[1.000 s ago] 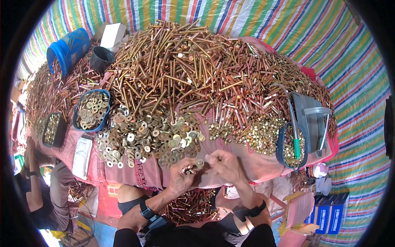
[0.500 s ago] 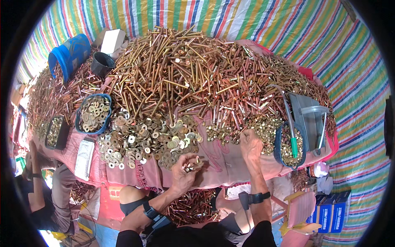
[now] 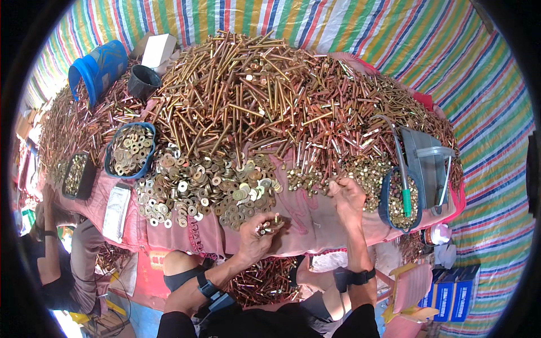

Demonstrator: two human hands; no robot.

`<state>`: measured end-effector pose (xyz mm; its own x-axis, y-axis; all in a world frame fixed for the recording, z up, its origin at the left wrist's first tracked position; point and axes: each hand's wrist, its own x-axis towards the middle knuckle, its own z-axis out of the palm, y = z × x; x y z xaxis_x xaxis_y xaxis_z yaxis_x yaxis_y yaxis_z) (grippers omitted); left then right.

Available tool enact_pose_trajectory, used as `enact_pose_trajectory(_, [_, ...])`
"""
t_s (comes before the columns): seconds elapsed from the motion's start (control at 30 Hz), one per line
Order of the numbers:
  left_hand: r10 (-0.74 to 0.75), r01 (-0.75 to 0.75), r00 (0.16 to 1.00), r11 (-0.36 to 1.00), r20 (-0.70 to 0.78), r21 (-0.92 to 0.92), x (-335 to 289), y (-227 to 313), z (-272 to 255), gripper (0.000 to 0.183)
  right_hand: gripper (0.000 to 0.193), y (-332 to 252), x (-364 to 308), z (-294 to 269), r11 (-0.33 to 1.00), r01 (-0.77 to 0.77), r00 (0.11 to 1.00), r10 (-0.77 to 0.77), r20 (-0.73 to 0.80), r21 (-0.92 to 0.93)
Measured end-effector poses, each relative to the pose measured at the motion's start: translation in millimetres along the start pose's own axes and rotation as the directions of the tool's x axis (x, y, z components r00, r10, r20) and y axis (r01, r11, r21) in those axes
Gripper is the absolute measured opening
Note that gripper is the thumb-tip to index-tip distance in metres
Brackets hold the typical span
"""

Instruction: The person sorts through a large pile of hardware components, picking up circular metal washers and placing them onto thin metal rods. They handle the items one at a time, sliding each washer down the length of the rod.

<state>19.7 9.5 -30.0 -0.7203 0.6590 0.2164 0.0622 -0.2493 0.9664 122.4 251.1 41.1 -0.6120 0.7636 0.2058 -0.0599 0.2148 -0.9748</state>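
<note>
My left hand (image 3: 257, 232) is closed around several bolts (image 3: 269, 225), their ends poking out of the fist above the cloth's near edge. My right hand (image 3: 347, 197) reaches to the pile of small nuts (image 3: 307, 181), its fingertips pinched together at the pile's edge; whether a nut is between them is too small to tell. Left of the middle lies a heap of flat washers (image 3: 194, 186). Behind both spreads a large mound of long brassy bolts (image 3: 253, 96).
A blue-rimmed tub of washers (image 3: 131, 151) and a dark tray of nuts (image 3: 76, 176) stand at left, a tub of nuts (image 3: 401, 200) beside a grey dustpan-like scoop (image 3: 420, 163) at right. A blue bucket (image 3: 98, 70) lies tipped far left. Another person's arm (image 3: 49, 248) is at the left edge.
The right hand has shifted slightly and its fingers have turned toward the nuts. The left hand, still holding the bolts, has moved a little to the right. The view has shifted slightly.
</note>
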Motion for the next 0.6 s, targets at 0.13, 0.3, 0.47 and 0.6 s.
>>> enact_pose_trajectory(0.13, [0.041,-0.041,0.999,0.999,0.017,0.010,3.0,5.8,1.1,0.024,0.032,-34.1,-34.0,33.8,0.973,-0.154,0.980,0.128,0.150,0.173])
enact_pose_trajectory(0.3, [0.129,-0.133,0.990,0.989,0.057,0.063,5.2,20.0,-2.5,0.027,0.063,-43.5,-56.5,68.4,0.997,-0.027,0.973,0.009,0.231,0.073])
enact_pose_trajectory(0.47, [0.182,-0.186,0.982,0.972,0.043,0.144,5.7,25.7,-3.8,0.037,0.068,-45.9,-62.9,64.2,0.951,0.212,0.941,-0.136,0.311,-0.224])
enact_pose_trajectory(0.6, [0.225,-0.232,0.973,0.946,0.057,0.228,8.3,25.6,-3.0,0.042,0.048,-49.9,-59.7,63.8,0.677,0.647,0.753,-0.495,0.434,-0.350])
